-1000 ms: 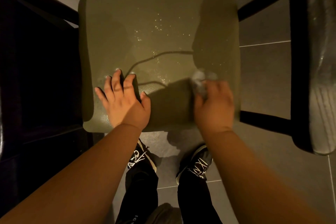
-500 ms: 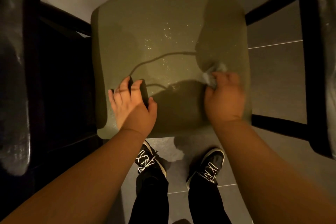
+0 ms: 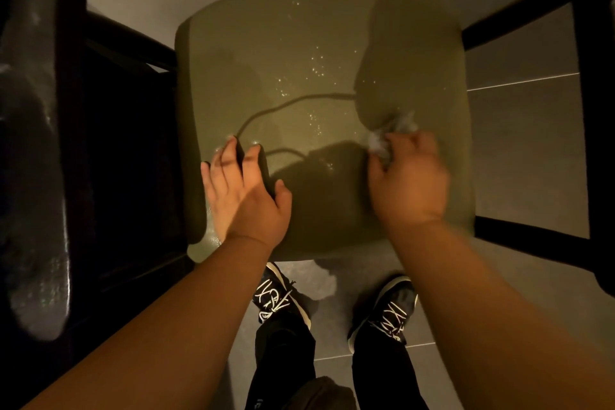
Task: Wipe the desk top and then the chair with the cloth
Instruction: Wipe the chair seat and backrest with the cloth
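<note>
Two hands are pictured on the chair seat [image 3: 299,43]: left hand [image 3: 246,196] flat and empty, right hand [image 3: 409,183] with its grip curled round the cloth [image 3: 396,130]. Upper corners may be missed by so tightly bunched a cloth.

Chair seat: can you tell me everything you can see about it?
The chair seat is a squarish olive-green pad with rounded corners, smooth like vinyl, seen from above. Little shiny specks, maybe droplets, dot its middle, and dark shadows lie across it. Black frame bars stick out at its sides. The left hand rests flat on its near left part. The right hand holds a crumpled whitish cloth against its near right part.
</note>
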The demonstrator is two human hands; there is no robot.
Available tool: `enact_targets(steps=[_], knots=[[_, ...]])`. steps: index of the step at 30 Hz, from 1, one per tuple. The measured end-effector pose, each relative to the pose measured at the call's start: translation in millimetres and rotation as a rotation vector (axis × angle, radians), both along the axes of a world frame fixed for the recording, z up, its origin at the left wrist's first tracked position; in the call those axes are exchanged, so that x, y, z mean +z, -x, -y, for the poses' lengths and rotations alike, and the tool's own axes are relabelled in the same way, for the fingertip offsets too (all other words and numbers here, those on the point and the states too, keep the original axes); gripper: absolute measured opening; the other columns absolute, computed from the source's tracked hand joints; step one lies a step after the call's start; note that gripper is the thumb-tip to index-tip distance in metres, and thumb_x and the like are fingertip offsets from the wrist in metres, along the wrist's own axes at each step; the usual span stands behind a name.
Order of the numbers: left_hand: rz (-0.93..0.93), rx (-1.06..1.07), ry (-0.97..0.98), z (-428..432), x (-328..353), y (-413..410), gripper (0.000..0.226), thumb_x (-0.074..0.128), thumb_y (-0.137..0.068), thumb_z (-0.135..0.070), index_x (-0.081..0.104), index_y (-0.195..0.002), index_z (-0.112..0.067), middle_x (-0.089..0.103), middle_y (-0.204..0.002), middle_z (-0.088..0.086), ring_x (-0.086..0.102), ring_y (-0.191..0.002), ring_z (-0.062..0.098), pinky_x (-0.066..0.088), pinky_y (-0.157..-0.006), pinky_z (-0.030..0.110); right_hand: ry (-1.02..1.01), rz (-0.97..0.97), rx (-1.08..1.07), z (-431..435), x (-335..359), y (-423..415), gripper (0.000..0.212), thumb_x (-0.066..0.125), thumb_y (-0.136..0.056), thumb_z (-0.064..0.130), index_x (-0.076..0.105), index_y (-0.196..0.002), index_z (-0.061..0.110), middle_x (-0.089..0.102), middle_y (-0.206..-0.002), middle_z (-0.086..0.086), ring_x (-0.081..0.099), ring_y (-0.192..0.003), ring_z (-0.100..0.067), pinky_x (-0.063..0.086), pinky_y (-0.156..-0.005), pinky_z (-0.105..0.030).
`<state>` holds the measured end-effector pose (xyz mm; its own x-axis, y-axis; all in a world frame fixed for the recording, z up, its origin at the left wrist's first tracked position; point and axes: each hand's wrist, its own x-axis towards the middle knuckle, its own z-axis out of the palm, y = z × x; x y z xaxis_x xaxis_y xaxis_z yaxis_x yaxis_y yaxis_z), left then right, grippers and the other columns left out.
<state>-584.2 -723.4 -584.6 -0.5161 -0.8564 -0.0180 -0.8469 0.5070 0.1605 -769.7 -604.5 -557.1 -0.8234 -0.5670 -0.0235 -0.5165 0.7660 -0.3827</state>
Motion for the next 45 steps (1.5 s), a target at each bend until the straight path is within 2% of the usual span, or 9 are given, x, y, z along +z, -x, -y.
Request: enact_targets(steps=[6,13,22,25,29,31,37,42,45], knots=[[0.021,-0.004,-0.013,-0.4,-1.4,-0.4,0.067,0.051,-0.087,-0.045,0.043,-0.147,-0.015,0.034,-0.160,0.018,0.031,-0.149,0.040,0.012,-0.128,0.057,0.026,0.138,0.300,16.4,2.0,-25.3,0.023,0.067,-0.087,0.019,0.073,-0.109,0.016,0.060,-0.114,-0.015,0.064,-0.079,-0.041,0.056,-0.066,-0.042],[0.063,-0.015,-0.010,1.6,-3.8,-1.3,0.068,0.049,-0.088,-0.047,0.042,-0.149,-0.017,0.031,-0.163,0.016,0.028,-0.151,0.037,0.010,-0.128,0.057,-0.036,-0.051,-0.132,-11.8,-2.2,34.5,0.031,0.055,-0.097,0.024,0.065,-0.117,0.003,0.056,-0.121,-0.025,0.061,-0.090,-0.046,0.046,-0.073,-0.041],[0.015,-0.020,0.011,1.0,-3.5,-2.0,0.069,0.052,-0.087,-0.045,0.046,-0.149,-0.014,0.033,-0.163,0.018,0.030,-0.150,0.039,0.011,-0.128,0.058,-0.016,0.044,0.376,33.7,-6.8,-26.7,0.016,0.069,-0.089,0.026,0.073,-0.095,0.013,0.063,-0.104,-0.015,0.063,-0.064,-0.040,0.049,-0.052,-0.035],[0.008,-0.026,0.020,1.4,-5.9,-3.6,0.070,0.051,-0.089,-0.045,0.045,-0.151,-0.014,0.032,-0.163,0.019,0.029,-0.150,0.039,0.013,-0.127,0.058,-0.088,-0.044,0.255,15.3,-7.5,13.7,0.034,0.060,-0.092,0.030,0.070,-0.117,0.008,0.060,-0.111,-0.022,0.062,-0.073,-0.045,0.049,-0.060,-0.040],[0.005,-0.027,0.017,3.8,-8.9,-4.6,0.071,0.052,-0.087,-0.047,0.046,-0.150,-0.015,0.033,-0.163,0.018,0.030,-0.150,0.040,0.013,-0.127,0.057,-0.033,-0.023,0.044,18.1,-7.8,6.2,0.039,0.051,-0.092,0.033,0.067,-0.114,0.005,0.060,-0.114,-0.024,0.061,-0.083,-0.046,0.047,-0.066,-0.040],[-0.013,-0.022,0.021,4.2,-9.0,-4.6,0.071,0.054,-0.086,-0.046,0.047,-0.149,-0.015,0.034,-0.162,0.019,0.031,-0.150,0.041,0.013,-0.127,0.056,-0.010,0.029,0.111,37.3,-7.5,-25.0,0.044,0.044,-0.088,0.037,0.068,-0.109,0.007,0.063,-0.110,-0.022,0.064,-0.083,-0.044,0.052,-0.067,-0.041],[-0.031,-0.031,-0.007,4.6,-7.0,-5.1,0.071,0.055,-0.086,-0.047,0.048,-0.149,-0.016,0.034,-0.163,0.019,0.032,-0.149,0.041,0.014,-0.127,0.058,-0.037,0.102,0.394,61.1,-0.2,-58.3,0.018,0.070,-0.081,0.016,0.072,-0.094,0.004,0.064,-0.100,-0.022,0.064,-0.071,-0.040,0.052,-0.059,-0.036],[0.008,-0.030,0.000,4.3,-8.6,-5.2,0.072,0.051,-0.086,-0.049,0.047,-0.150,-0.017,0.033,-0.163,0.018,0.031,-0.150,0.039,0.013,-0.128,0.056,0.017,0.011,0.129,34.6,-8.9,7.6,0.041,0.049,-0.088,0.035,0.072,-0.095,0.002,0.064,-0.098,-0.025,0.062,-0.074,-0.043,0.044,-0.063,-0.035],[0.006,-0.029,0.001,4.2,-9.0,-6.9,0.072,0.052,-0.086,-0.048,0.047,-0.150,-0.017,0.033,-0.163,0.019,0.031,-0.150,0.039,0.014,-0.127,0.057,0.084,-0.018,0.129,49.0,-14.0,-10.6,0.041,0.056,-0.093,0.041,0.073,-0.093,0.004,0.066,-0.091,-0.022,0.062,-0.074,-0.040,0.042,-0.061,-0.032]])
